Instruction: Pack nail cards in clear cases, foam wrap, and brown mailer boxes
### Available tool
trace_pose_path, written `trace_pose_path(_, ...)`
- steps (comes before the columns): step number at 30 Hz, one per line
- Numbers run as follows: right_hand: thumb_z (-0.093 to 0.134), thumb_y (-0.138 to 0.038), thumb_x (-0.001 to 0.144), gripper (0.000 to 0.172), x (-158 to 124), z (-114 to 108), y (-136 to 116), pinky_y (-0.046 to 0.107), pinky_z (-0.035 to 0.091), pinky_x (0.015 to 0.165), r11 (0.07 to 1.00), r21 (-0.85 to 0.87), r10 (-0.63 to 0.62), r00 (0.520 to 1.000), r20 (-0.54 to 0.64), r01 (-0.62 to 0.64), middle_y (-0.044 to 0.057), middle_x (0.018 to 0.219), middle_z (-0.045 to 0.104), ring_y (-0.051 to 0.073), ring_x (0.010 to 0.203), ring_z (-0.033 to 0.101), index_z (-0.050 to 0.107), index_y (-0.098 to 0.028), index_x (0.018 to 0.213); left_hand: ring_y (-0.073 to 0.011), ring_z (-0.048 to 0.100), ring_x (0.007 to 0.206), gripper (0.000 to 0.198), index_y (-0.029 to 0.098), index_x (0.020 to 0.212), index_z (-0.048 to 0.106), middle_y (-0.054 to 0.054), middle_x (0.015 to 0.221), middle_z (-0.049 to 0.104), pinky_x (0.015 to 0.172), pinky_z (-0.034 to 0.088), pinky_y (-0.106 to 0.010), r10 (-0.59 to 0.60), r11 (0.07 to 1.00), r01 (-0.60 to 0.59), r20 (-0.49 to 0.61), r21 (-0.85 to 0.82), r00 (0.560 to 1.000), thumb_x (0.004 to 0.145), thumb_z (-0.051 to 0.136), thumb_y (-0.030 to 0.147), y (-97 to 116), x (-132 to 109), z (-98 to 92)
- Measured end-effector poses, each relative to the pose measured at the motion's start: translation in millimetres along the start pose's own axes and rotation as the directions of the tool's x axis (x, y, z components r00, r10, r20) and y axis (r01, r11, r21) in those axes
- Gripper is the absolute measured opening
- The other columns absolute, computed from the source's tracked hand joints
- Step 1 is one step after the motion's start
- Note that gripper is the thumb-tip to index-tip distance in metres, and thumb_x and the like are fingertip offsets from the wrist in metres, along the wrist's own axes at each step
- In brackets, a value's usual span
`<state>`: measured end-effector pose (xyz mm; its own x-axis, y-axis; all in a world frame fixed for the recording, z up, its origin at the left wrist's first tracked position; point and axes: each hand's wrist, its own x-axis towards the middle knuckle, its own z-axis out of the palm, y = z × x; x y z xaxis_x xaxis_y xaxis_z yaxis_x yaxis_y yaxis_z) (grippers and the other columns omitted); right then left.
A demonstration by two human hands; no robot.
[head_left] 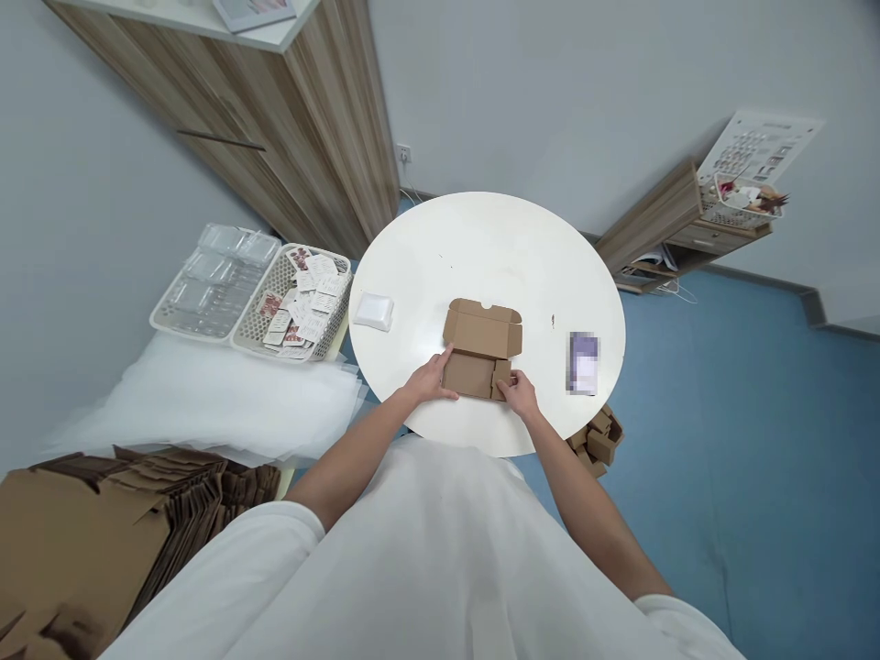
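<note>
A brown cardboard mailer box lies partly folded on the round white table, its lid flap open toward the far side. My left hand rests on the box's near left edge, thumb up against the side wall and fingers fairly flat. On the near right side, my right hand pinches a small side flap of the box, fingers curled on it.
A small white packet lies on the table's left; a blurred purple card at its right. Two white baskets with clear trays and small cards stand left. Flat cardboard blanks pile at lower left. Folded boxes sit on the blue floor.
</note>
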<state>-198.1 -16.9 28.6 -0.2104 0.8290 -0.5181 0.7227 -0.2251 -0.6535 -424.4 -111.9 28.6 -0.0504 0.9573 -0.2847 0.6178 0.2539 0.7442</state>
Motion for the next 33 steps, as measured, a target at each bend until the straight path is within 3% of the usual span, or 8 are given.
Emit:
trace_pose_path(4, 0.054, -0.036, 0.065, 0.028, 4, 1, 2, 0.025, 0.038, 0.056, 0.997, -0.076, -0.004, 0.999, -0.045, 0.000, -0.003, 0.066, 0.055, 0.015, 0.065, 0.054, 0.046, -0.022, 0.088, -0.0192, 0.057, 0.082, 0.105, 0.023, 0.139, 0.004, -0.015, 0.128, 0.039, 0.072, 0.045, -0.033, -0.032, 0.991, 0.030, -0.018, -0.129, 0.999, 0.059, 0.067, 0.052, -2, -11, 6.7)
trace_pose_path(8, 0.051, -0.032, 0.065, 0.019, 4, 2, 4, 0.024, 0.036, 0.054, 0.993, -0.121, -0.004, 0.998, -0.060, -0.003, -0.004, 0.064, 0.053, 0.014, 0.063, 0.051, 0.041, -0.023, 0.079, -0.0160, 0.058, 0.078, 0.076, 0.019, 0.133, 0.026, -0.012, 0.120, 0.047, 0.073, 0.046, -0.032, -0.097, 0.979, 0.086, -0.050, -0.187, 0.994, 0.070, 0.060, 0.045, -4, -19, 15.1)
trace_pose_path(11, 0.050, -0.029, 0.065, 0.016, 5, 4, 6, 0.024, 0.035, 0.054, 0.991, -0.136, 0.003, 0.998, -0.064, -0.012, -0.003, 0.066, 0.053, 0.014, 0.063, 0.050, 0.038, -0.023, 0.074, -0.0145, 0.058, 0.074, 0.065, 0.019, 0.128, 0.034, -0.010, 0.111, 0.053, 0.072, 0.047, -0.031, -0.093, 0.973, 0.082, -0.042, -0.214, 0.995, 0.071, 0.060, 0.037, -4, -22, 19.8)
trace_pose_path(19, 0.050, -0.027, 0.063, 0.015, 8, 3, 11, 0.024, 0.033, 0.053, 0.986, -0.160, 0.040, 0.998, -0.053, -0.048, -0.003, 0.062, 0.052, 0.014, 0.060, 0.048, 0.036, -0.023, 0.065, -0.0129, 0.058, 0.071, 0.061, 0.019, 0.123, 0.040, -0.008, 0.106, 0.056, 0.069, 0.048, -0.029, -0.151, 0.959, 0.141, -0.023, -0.246, 0.988, 0.068, 0.063, 0.031, 1, -22, 23.3)
trace_pose_path(33, 0.049, -0.022, 0.063, 0.017, 6, 3, 13, 0.024, 0.032, 0.051, 0.992, -0.122, 0.026, 0.997, -0.078, -0.035, -0.004, 0.058, 0.047, 0.014, 0.055, 0.044, 0.032, -0.023, 0.063, -0.0132, 0.060, 0.072, 0.059, 0.018, 0.122, 0.041, -0.008, 0.108, 0.056, 0.072, 0.048, -0.030, -0.150, 0.947, 0.140, -0.013, -0.290, 0.989, 0.069, 0.063, 0.029, -3, -19, 29.9)
